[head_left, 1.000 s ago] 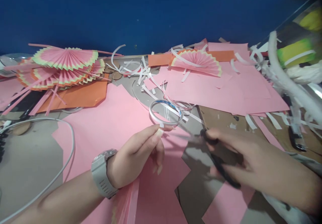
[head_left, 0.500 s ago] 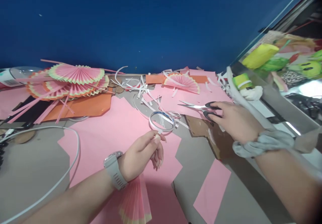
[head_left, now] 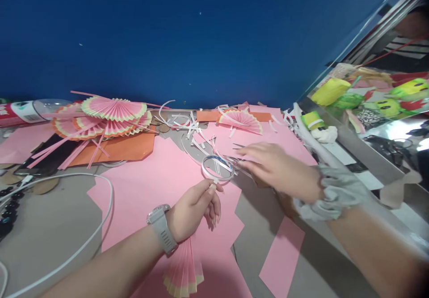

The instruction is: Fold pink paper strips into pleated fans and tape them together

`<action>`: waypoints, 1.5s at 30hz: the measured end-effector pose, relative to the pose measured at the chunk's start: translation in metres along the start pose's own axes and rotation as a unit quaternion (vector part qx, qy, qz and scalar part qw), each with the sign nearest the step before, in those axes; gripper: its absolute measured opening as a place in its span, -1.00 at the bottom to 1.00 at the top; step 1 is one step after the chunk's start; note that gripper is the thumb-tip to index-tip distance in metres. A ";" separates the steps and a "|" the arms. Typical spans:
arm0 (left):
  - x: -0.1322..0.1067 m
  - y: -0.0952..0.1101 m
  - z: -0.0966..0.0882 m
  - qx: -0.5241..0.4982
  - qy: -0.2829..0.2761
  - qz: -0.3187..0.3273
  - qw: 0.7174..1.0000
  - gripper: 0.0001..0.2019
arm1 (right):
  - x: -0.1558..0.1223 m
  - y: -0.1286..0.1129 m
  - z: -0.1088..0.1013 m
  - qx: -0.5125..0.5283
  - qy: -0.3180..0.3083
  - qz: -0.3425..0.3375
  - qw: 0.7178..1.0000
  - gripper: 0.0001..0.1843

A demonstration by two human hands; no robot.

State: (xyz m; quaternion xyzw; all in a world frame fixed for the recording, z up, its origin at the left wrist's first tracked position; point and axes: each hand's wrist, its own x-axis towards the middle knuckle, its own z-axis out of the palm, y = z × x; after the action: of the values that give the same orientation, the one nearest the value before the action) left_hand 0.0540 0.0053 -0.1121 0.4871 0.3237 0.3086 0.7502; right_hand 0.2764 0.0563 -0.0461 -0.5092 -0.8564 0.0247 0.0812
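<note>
My left hand [head_left: 196, 208] is closed, its thumb and forefinger pinching the near edge of a white roll of tape [head_left: 204, 169]. Below the wrist lies a folded pink paper fan [head_left: 184, 269] with pale yellow edging, partly covered by the hand. My right hand [head_left: 273, 166], slightly blurred, hovers right of the roll with fingers stretched out and apart. Scissors [head_left: 238, 146] lie behind it; only the blade tips show, the handles being hidden. Under both the left hand and the roll is a large pink paper sheet [head_left: 140, 190].
Pleated fans [head_left: 115, 110] are stacked at the back left beside a bottle [head_left: 30, 112]. Curled white strips [head_left: 192, 126] lie along the blue wall [head_left: 187, 34]. A white cable [head_left: 110, 195] loops at left. A pink rectangle [head_left: 283, 258] lies front right, near a grey bin [head_left: 385, 155].
My right hand has let go of the scissors' handles and moved left toward the roll of tape. My left hand keeps its pinch. The whole view has shifted slightly.
</note>
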 end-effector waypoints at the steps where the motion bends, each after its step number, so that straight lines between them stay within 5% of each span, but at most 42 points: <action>1: 0.000 0.000 0.000 0.000 0.000 0.001 1.000 -0.75 | 0.000 -0.014 0.007 0.051 -0.034 -0.044 0.997 -0.69; 7: -0.001 0.005 0.002 -0.002 0.014 0.021 1.000 -0.77 | -0.001 -0.044 0.032 0.162 -0.059 -0.045 0.984 -0.70; 15: -0.001 0.001 0.000 -0.002 0.032 0.035 0.999 -0.76 | -0.021 -0.029 -0.006 0.223 -0.049 0.016 0.973 -0.68; 21: -0.001 0.000 0.000 -0.005 0.042 0.037 0.998 -0.77 | -0.024 -0.038 -0.009 0.248 -0.001 0.038 0.968 -0.61; 27: -0.001 0.001 0.000 -0.008 0.046 0.038 0.998 -0.77 | -0.018 -0.048 -0.011 0.157 0.080 0.062 0.982 -0.59; 32: -0.001 0.000 0.000 -0.013 0.045 0.049 0.998 -0.78 | -0.014 -0.024 -0.012 -0.091 0.232 0.087 0.965 -0.67; 34: -0.001 0.000 0.000 -0.016 0.042 0.054 0.998 -0.78 | -0.012 -0.009 -0.005 -0.202 0.183 0.146 0.951 -0.70; 37: -0.001 0.002 -0.001 -0.023 0.036 0.056 0.997 -0.76 | -0.011 0.005 0.013 -0.234 0.144 0.169 0.946 -0.67; 45: 0.004 0.001 -0.007 -0.056 0.054 0.049 0.996 -0.67 | -0.012 0.011 0.048 -0.177 0.112 0.132 0.969 -0.75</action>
State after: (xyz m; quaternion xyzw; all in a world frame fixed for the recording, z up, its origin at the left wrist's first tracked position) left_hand 0.0502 0.0122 -0.1146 0.4425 0.3214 0.3885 0.7416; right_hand 0.2837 0.0524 -0.0957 -0.6234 -0.7578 -0.1743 0.0815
